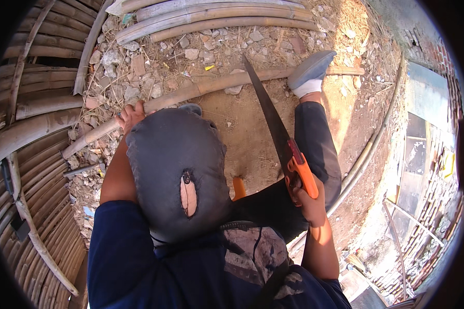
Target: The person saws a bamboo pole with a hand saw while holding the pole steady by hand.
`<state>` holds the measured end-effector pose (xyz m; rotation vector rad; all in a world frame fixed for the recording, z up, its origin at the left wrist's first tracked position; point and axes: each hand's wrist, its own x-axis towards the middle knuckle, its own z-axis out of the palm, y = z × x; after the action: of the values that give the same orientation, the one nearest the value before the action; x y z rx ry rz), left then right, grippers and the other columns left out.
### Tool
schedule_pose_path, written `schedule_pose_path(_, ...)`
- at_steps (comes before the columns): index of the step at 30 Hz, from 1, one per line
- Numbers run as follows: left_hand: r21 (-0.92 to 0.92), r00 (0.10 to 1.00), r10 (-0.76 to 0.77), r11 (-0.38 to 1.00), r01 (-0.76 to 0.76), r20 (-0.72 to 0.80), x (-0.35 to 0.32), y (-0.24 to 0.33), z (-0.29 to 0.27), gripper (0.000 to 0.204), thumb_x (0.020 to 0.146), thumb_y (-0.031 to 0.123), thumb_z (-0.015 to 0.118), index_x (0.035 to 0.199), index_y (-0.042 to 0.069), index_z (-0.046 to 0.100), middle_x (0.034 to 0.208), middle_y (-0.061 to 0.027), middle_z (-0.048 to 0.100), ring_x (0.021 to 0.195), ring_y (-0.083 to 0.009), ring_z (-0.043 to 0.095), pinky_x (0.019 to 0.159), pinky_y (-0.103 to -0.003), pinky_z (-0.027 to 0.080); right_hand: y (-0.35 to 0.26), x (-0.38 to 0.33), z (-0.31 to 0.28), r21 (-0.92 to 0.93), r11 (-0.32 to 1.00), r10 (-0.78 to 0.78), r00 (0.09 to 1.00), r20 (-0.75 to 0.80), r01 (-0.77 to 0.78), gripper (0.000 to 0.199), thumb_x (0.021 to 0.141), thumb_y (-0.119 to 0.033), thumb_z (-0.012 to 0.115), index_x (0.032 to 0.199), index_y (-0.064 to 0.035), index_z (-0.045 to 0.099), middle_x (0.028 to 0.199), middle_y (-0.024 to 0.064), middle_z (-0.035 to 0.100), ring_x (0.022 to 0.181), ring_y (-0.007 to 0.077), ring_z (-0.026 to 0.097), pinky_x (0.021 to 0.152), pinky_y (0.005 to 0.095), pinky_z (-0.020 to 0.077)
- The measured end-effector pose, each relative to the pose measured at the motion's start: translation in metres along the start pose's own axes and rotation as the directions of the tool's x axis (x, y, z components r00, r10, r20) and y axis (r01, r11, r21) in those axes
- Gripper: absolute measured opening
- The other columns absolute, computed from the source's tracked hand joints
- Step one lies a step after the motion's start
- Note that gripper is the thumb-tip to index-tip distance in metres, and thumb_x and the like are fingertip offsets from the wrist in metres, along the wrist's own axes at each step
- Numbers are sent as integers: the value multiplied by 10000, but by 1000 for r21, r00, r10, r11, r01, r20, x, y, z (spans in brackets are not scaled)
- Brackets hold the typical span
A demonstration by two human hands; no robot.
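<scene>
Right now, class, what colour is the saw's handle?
Orange, on the saw's handle in the right hand; head view.

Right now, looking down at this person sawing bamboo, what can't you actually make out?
All in the head view:
- Left hand on the bamboo pole: fingers partly behind the raised knee.
- Left foot: only a sliver shows past the knee.
- Right hand: its grip hides part of the saw handle.
- Pole's left end: lost among rubble.

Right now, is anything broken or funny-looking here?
Yes. The dark trousers have a torn hole at the raised knee, with skin showing through. Otherwise the left hand steadies the bamboo pole, the right hand grips the orange-handled saw, and a shoe pins the pole.
</scene>
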<state>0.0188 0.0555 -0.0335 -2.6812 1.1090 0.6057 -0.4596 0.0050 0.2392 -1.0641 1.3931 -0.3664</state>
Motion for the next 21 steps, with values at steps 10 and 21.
schedule_pose_path(10,-5,1000,4,1000,-4,5,9,6,0,713,867,477,707,1497,288,433,1451,-177,407,1474,-405,284,1224,-671,46,7,41,16,-33,999,7,1000,-7,-7,50,840,-16,579,872,-35,546,771,8,560,634,81,523,583,245,427)
schedule_pose_path(21,-24,997,13,1000,-11,82,-7,11,-14,675,875,495,699,1470,293,453,1444,-161,415,1471,-379,291,1226,-667,24,19,90,30,-156,984,-83,996,14,84,84,860,-36,609,940,-17,595,746,-10,555,632,80,519,587,259,426)
